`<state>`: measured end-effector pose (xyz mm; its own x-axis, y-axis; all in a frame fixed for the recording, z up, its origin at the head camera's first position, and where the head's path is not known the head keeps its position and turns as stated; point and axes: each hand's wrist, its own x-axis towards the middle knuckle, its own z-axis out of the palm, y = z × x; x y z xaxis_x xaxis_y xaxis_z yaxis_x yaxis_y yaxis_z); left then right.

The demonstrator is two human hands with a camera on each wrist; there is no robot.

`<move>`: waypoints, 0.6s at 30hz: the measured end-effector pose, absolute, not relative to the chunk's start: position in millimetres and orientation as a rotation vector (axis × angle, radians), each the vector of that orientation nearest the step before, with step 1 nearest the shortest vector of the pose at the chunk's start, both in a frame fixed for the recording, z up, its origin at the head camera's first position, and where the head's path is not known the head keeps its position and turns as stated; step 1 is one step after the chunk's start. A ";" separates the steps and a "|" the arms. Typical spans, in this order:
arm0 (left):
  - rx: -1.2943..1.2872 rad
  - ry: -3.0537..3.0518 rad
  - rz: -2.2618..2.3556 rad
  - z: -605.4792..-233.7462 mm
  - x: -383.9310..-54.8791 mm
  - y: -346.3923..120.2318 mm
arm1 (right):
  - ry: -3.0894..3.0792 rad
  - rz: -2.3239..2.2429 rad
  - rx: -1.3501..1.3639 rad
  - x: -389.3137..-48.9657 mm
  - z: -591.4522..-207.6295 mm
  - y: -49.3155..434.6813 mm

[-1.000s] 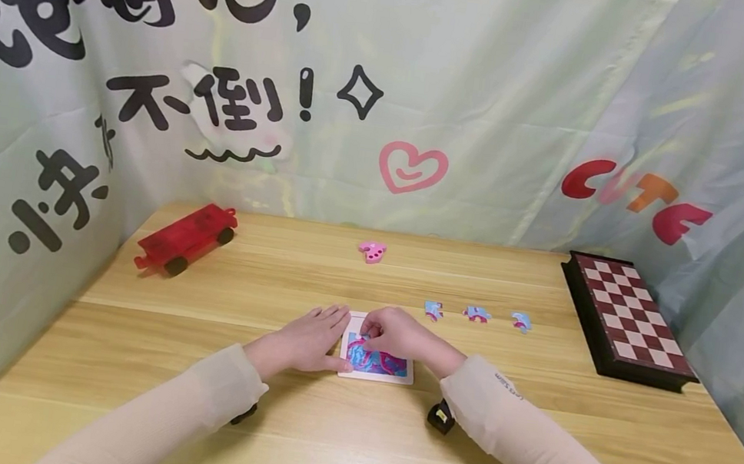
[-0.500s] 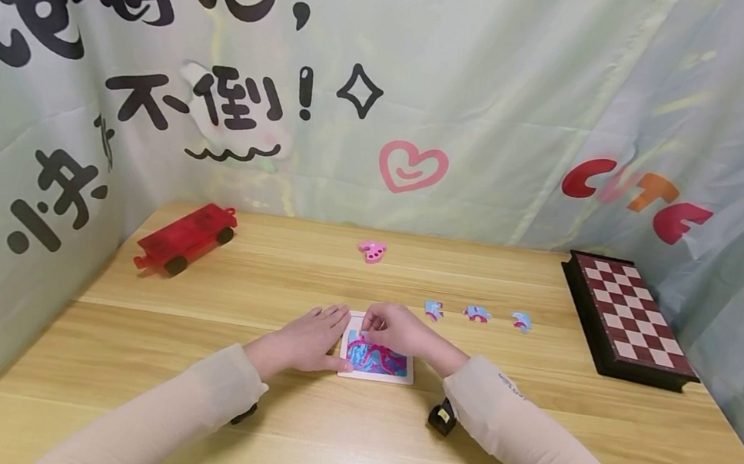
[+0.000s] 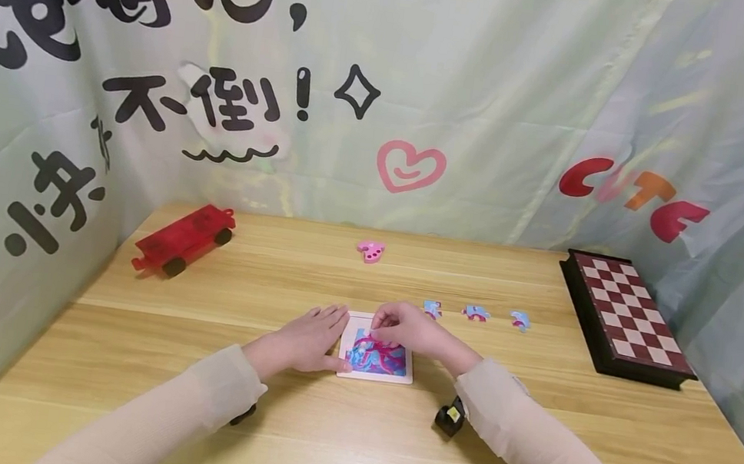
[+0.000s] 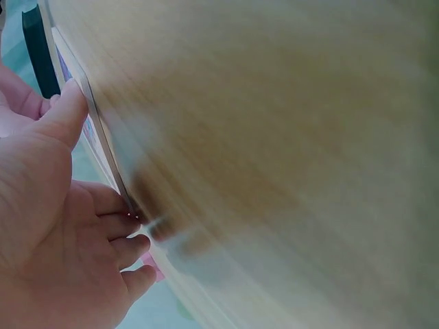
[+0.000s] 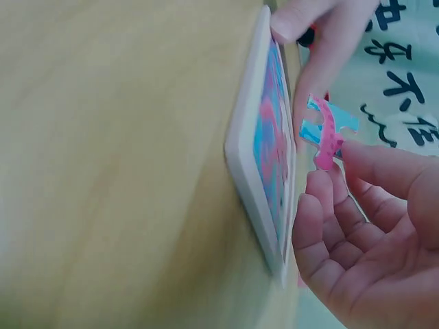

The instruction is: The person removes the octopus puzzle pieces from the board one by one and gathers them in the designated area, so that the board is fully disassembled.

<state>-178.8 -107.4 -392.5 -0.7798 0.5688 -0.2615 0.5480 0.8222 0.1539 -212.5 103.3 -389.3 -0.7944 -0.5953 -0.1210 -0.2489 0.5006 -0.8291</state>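
Note:
A small jigsaw puzzle in a white frame point(image 3: 375, 377) lies on the table, its blue, pink and purple picture partly hidden by my right hand point(image 3: 414, 332). Between thumb and fingers, that hand pinches a blue and pink puzzle piece point(image 5: 328, 133), held just over the board in the right wrist view. My left hand point(image 3: 310, 338) lies along the board's left side with fingers outstretched. Its thumb point(image 4: 68, 113) touches the frame's edge. Past the right hand, three loose puzzle pieces point(image 3: 476, 313) lie in a row on the table.
A red toy wagon point(image 3: 184, 240) stands at the back left. A pink heart-like toy point(image 3: 370, 251) lies at the back middle. On the right is a black-edged chessboard box point(image 3: 629, 318). Behind the wooden table point(image 3: 346, 445) hangs a printed cloth point(image 3: 503, 70).
My right hand has shifted slightly right with the piece, baring more of the puzzle's upper left and now overlapping the nearest loose piece. The left hand stays in place.

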 end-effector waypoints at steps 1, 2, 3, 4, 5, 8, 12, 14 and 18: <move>0.851 2.708 0.103 -392.4 -178.8 -107.2 | 2.358 -1.217 -0.684 -212.3 -388.1 107.0; 0.854 2.708 0.103 -392.4 -178.6 -107.1 | 2.359 -1.226 -0.671 -212.8 -387.6 111.2; 0.857 2.708 0.103 -392.6 -178.5 -107.0 | 2.361 -1.234 -0.655 -213.2 -386.9 115.7; 0.858 2.707 0.097 -392.9 -178.6 -107.0 | 2.363 -1.241 -0.635 -213.2 -385.4 120.3; 0.858 2.708 0.096 -393.1 -178.4 -107.1 | 2.366 -1.247 -0.624 -213.7 -384.8 125.4; 0.861 2.712 0.089 -393.5 -177.7 -107.6 | 2.383 -1.248 -0.598 -214.9 -383.8 140.6; 0.855 2.718 0.091 -393.8 -177.2 -107.8 | 2.422 -1.245 -0.568 -216.0 -384.4 160.3; 0.855 2.718 0.092 -393.9 -177.1 -107.9 | 2.445 -1.229 -0.567 -216.6 -385.8 168.6; 0.860 2.718 0.089 -394.8 -177.9 -107.7 | 2.493 -1.170 -0.572 -218.0 -389.0 181.3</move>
